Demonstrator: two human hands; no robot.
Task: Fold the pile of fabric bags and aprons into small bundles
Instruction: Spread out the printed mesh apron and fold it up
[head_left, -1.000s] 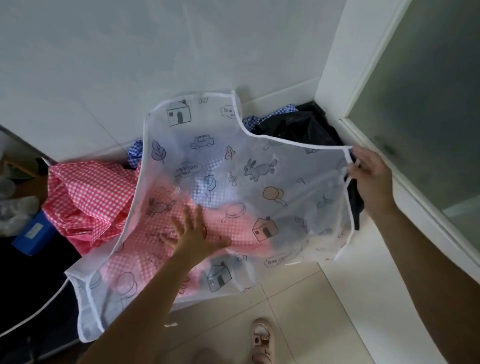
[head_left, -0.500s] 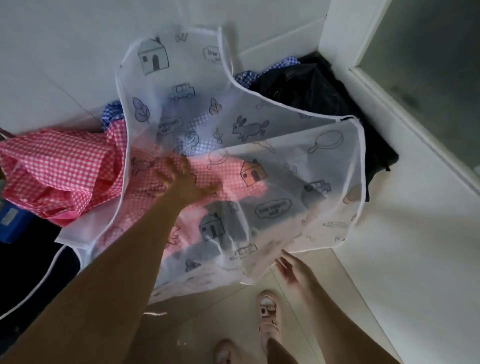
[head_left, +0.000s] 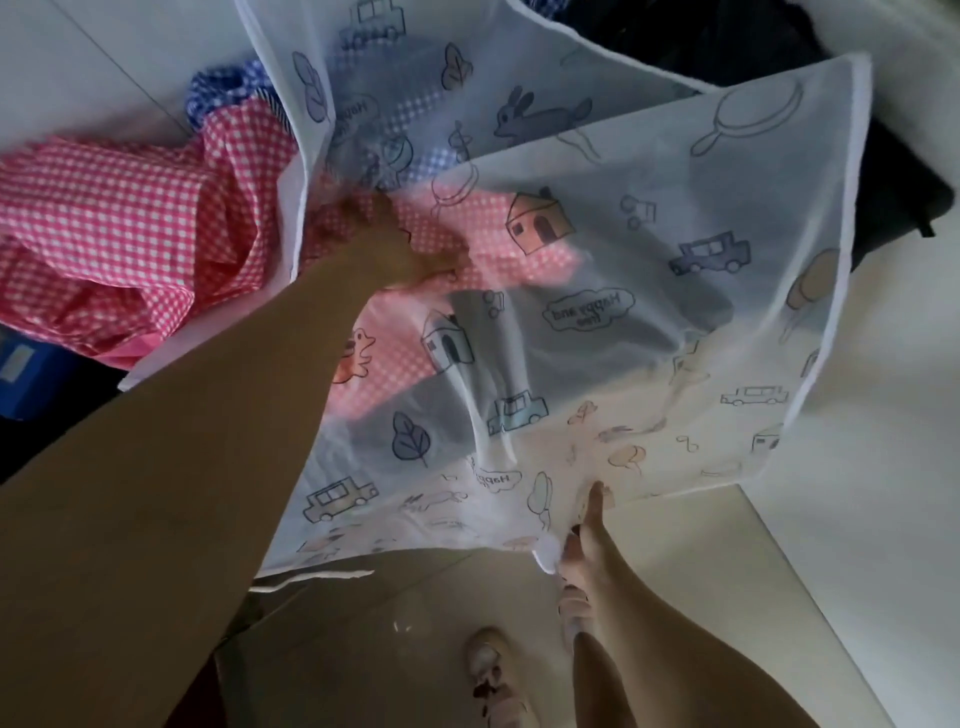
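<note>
Now the sheer white cartoon-print apron (head_left: 649, 312) lay folded over, left hand (head_left: 400, 249) flat on it, right hand (head_left: 584, 530) moved down & pinching near hem, so 2nd fold prob. next.

We seem to be in a home, at the foot of a white wall (head_left: 78, 78), standing in sandals (head_left: 488, 670) on a glossy beige tiled floor (head_left: 415, 623). Household cloth lies heaped on that floor by the wall: pink checked fabric (head_left: 104, 234), blue checked fabric (head_left: 223, 88), dark fabric (head_left: 727, 41) and a sheer apron (head_left: 649, 260) printed with little houses, cars and a rabbit.
</note>
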